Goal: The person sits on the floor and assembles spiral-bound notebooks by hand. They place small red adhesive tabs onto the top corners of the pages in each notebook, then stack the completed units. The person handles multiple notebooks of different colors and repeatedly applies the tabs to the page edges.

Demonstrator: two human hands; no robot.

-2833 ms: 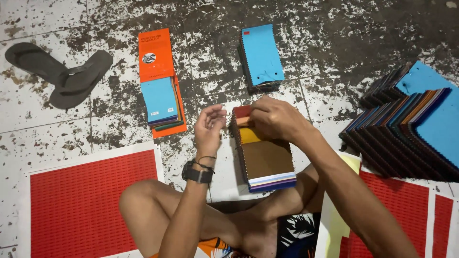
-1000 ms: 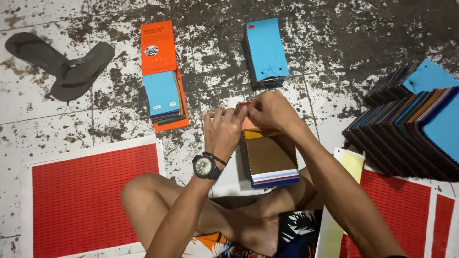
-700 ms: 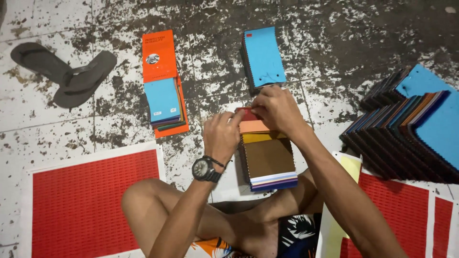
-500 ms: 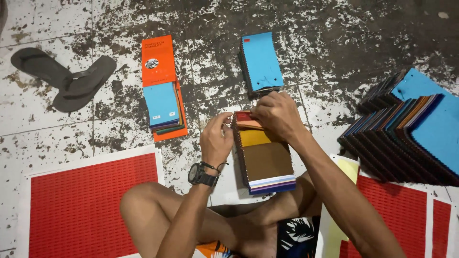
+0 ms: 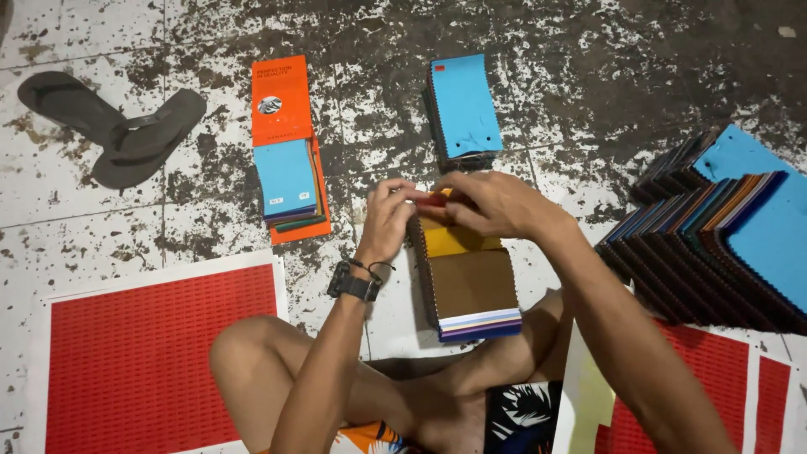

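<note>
I sit cross-legged on a stained tile floor with a stack of coloured fabric swatches [image 5: 469,290] in front of me, brown on top, yellow and red at its far end. My left hand [image 5: 388,220], with a black watch on the wrist, pinches the stack's top left corner. My right hand [image 5: 492,204] covers the top edge and grips the red end of the same stack. Both hands meet at that far edge, hiding what lies between the fingers.
An orange card with a blue-topped swatch pile [image 5: 288,176] lies to the left. A blue swatch stack [image 5: 465,108] sits beyond my hands. Fanned rows of swatch stacks [image 5: 723,235] fill the right. Red sheets [image 5: 139,353] lie at lower left and lower right [image 5: 714,387]. Dark flip-flops [image 5: 113,126] rest at far left.
My left hand has moved in from beside the stack to pinch its top corner, and both hands have shifted slightly along the far edge. The stack stays in place.
</note>
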